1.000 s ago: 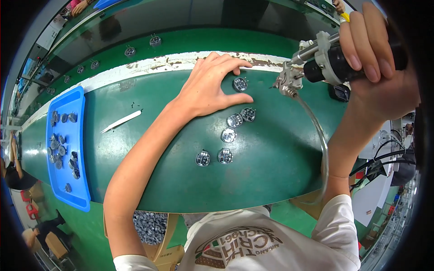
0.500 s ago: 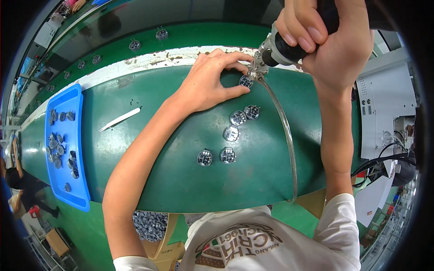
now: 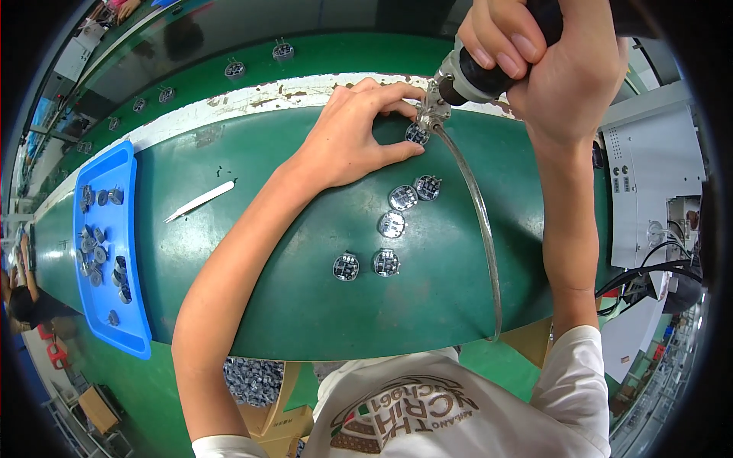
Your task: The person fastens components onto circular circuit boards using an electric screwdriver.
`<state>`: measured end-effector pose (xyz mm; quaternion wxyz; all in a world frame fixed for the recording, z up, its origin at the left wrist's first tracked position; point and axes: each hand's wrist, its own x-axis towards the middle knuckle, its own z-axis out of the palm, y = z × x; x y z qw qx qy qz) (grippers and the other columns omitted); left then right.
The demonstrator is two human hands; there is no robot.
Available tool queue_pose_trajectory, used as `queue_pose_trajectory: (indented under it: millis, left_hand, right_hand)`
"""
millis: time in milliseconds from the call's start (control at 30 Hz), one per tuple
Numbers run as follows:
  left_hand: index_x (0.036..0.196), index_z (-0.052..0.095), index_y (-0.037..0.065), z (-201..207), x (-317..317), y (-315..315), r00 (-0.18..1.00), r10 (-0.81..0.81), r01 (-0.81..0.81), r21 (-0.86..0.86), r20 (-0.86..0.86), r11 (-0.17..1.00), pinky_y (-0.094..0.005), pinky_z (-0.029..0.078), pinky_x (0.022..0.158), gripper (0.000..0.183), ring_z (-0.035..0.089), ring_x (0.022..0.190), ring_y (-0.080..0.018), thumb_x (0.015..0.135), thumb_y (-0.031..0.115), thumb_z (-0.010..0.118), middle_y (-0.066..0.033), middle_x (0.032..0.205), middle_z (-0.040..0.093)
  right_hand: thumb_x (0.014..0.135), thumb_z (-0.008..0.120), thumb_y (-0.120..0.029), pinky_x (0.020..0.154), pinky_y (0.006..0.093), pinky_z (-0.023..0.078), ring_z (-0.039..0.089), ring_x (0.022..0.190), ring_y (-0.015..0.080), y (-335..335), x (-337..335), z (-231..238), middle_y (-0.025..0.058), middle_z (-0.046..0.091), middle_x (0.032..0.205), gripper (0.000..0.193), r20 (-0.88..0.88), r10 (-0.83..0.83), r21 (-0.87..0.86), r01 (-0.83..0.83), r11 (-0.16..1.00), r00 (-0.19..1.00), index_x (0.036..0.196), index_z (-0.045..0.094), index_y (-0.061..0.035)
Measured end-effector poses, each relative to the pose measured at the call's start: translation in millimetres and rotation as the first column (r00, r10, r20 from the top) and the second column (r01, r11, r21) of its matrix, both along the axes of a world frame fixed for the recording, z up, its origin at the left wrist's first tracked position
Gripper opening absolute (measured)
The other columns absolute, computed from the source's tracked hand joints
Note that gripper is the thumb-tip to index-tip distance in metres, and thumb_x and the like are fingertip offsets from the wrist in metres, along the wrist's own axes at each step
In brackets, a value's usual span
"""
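My right hand (image 3: pixel 569 95) is wrapped round the black body of a power screwdriver (image 3: pixel 479 82), which is tilted with its metal head down and to the left. From that head a clear hose (image 3: pixel 482 217) curves toward the table's near edge. Directly under the head sits a small round circuit-board part (image 3: pixel 417 133). The thumb and fingers of my left hand (image 3: pixel 343 141) close around this part, and the head hides some of it. Nearer to me, several similar round parts (image 3: pixel 386 262) lie loose on the green table (image 3: pixel 305 320).
To the left is a blue tray (image 3: pixel 141 305) with several grey round parts. White tweezers (image 3: pixel 200 201) lie between it and my left arm. Beyond a chipped white ledge (image 3: pixel 252 99), more parts sit on a green belt (image 3: pixel 336 59). A grey machine (image 3: pixel 653 183) with cables stands at right.
The parts on the far belt have moved slightly to the right. The screwdriver and my right hand have shifted a little left. My left hand stays around the same part.
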<state>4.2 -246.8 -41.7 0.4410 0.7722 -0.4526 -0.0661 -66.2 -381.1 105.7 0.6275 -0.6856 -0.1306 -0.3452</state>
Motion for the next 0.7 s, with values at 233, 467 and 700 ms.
queue_pose_trajectory:
  millis: [233, 467, 700]
  left_hand:
    - [0.134, 0.063, 0.009, 2, 0, 0, 1.0, 0.006, -0.006, 0.024, 0.026, 1.0, -0.0369, 0.045, 0.099, 0.061, 0.06, 0.104, -0.0234, 0.079, 0.021, 0.086, -0.0065, 0.107, 0.072]
    - [0.133, 0.064, 0.011, -1, -1, 0, 0.999, 0.023, -0.023, -0.002, 0.032, 1.0, -0.0359, 0.039, 0.099, 0.06, 0.057, 0.101, -0.0216, 0.078, 0.023, 0.084, -0.0017, 0.107, 0.077]
    - [0.128, 0.066, 0.007, 3, 0, -3, 0.997, 0.06, -0.064, 0.068, 0.056, 0.996, -0.0337, 0.046, 0.091, 0.054, 0.052, 0.091, -0.0214, 0.079, 0.023, 0.083, -0.0032, 0.106, 0.074]
  right_hand:
    - [0.101, 0.056, -0.023, 0.033, 0.0251, 0.032, 0.033, 0.031, 0.0081, 10, 9, 1, -0.0021, 0.04, 0.044, 0.025, -0.018, -0.196, -0.025, 0.196, 0.98, 0.98, 0.092, 0.059, -0.0001]
    - [0.101, 0.058, -0.023, 0.033, 0.0245, 0.033, 0.036, 0.031, 0.008, 7, 6, -2, -0.0026, 0.041, 0.044, 0.025, -0.049, -0.04, 0.033, 0.042, 0.999, 0.998, 0.088, 0.06, -0.001]
    - [0.099, 0.064, -0.023, 0.035, 0.0237, 0.035, 0.041, 0.034, 0.0068, -1, 22, -5, -0.0032, 0.046, 0.047, 0.035, -0.056, 0.061, 0.015, -0.06, 0.998, 0.997, 0.069, 0.059, -0.0051]
